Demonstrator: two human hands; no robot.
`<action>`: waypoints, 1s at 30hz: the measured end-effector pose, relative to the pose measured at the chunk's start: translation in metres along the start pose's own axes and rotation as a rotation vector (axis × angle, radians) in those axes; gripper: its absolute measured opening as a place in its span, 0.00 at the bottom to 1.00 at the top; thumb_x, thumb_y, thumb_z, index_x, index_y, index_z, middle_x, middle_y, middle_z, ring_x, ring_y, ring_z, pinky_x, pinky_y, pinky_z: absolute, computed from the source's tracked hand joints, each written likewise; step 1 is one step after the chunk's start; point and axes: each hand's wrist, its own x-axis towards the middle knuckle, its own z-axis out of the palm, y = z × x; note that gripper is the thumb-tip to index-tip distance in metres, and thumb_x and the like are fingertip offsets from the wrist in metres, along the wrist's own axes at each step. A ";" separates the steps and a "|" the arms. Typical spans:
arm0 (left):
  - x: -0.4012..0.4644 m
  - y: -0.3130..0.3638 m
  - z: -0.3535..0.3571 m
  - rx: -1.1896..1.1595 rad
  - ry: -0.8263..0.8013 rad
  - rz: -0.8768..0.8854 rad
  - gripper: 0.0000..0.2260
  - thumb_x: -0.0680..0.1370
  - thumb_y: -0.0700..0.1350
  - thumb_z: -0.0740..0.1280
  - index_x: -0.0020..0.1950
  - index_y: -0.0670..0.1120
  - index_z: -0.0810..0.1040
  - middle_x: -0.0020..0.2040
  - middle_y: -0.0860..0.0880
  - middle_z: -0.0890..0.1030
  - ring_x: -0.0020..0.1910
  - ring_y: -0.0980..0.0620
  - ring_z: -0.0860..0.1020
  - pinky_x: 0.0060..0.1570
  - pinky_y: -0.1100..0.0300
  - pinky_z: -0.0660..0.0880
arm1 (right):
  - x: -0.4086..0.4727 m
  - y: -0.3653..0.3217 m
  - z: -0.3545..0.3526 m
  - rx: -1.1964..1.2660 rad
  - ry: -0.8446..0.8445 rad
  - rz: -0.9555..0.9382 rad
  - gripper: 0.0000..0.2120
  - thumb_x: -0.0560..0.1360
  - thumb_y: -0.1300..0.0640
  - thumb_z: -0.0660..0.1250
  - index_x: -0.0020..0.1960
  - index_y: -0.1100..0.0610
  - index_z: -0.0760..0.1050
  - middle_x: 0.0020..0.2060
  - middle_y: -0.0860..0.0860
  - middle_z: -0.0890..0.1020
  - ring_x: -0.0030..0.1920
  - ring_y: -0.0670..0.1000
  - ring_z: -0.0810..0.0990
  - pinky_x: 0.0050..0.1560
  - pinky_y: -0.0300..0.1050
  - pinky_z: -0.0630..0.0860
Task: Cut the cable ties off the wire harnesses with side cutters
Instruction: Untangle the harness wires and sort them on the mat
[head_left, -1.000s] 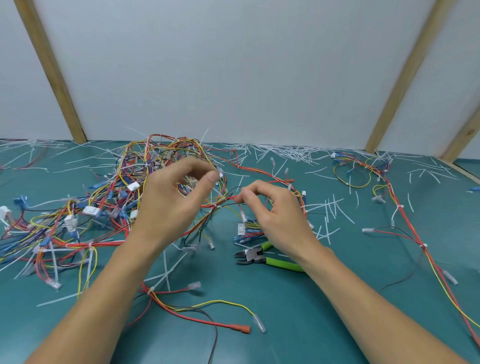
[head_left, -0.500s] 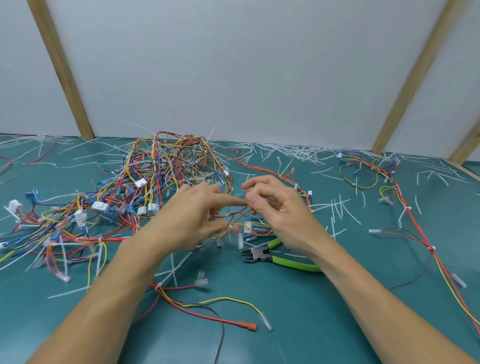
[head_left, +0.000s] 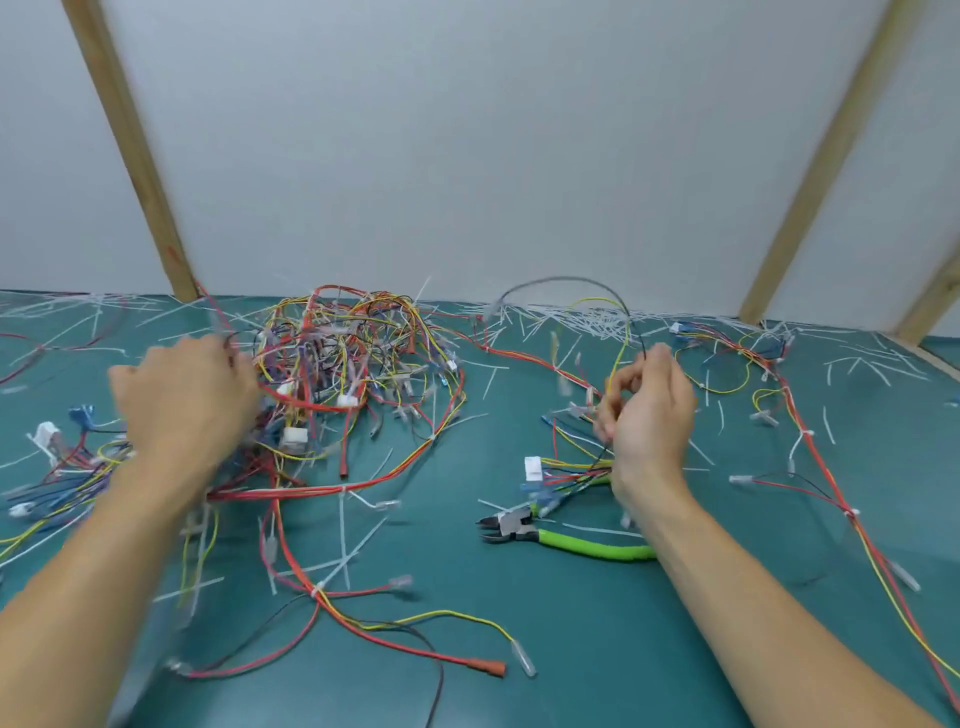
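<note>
A tangled heap of red, yellow and blue wire harnesses (head_left: 358, 374) lies at the centre left of the green table. My left hand (head_left: 182, 400) is blurred at the heap's left side, its fingers curled into the wires there. My right hand (head_left: 647, 410) is raised right of the heap and pinches a thin black and yellow wire strand (head_left: 621, 332) that arcs up over the table. The side cutters (head_left: 561, 535), green-handled with jaws pointing left, lie on the table below my right hand, untouched. A harness with white cable ties (head_left: 343, 491) runs along the table toward me.
Cut white tie pieces (head_left: 571, 319) litter the back of the table (head_left: 623, 649). Another long red and yellow harness (head_left: 810, 441) runs down the right side. Slanted wooden battens (head_left: 135, 150) stand against the white wall behind.
My hands have moved apart: the left swept left into the heap, the right went right and lifted a wire strand. The view has shifted a little.
</note>
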 end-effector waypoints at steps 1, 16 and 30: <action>0.009 -0.015 0.001 0.059 -0.100 -0.007 0.15 0.79 0.47 0.63 0.35 0.41 0.76 0.38 0.33 0.80 0.42 0.34 0.80 0.48 0.49 0.71 | 0.008 -0.003 -0.003 0.086 0.076 0.091 0.18 0.87 0.52 0.54 0.38 0.53 0.63 0.26 0.48 0.69 0.20 0.46 0.61 0.21 0.34 0.57; -0.086 0.143 -0.094 -0.101 -0.675 0.992 0.32 0.75 0.64 0.61 0.78 0.59 0.60 0.76 0.58 0.66 0.75 0.54 0.65 0.73 0.54 0.62 | 0.021 -0.002 -0.007 0.031 -0.098 0.194 0.08 0.83 0.61 0.59 0.45 0.55 0.72 0.30 0.50 0.75 0.22 0.42 0.60 0.21 0.34 0.56; -0.075 0.209 -0.016 -0.298 -0.658 0.724 0.06 0.78 0.50 0.64 0.44 0.49 0.73 0.42 0.49 0.78 0.48 0.42 0.79 0.43 0.55 0.73 | 0.023 0.000 -0.022 -0.911 -0.038 -0.086 0.29 0.84 0.45 0.58 0.80 0.59 0.59 0.75 0.55 0.71 0.74 0.55 0.70 0.70 0.51 0.66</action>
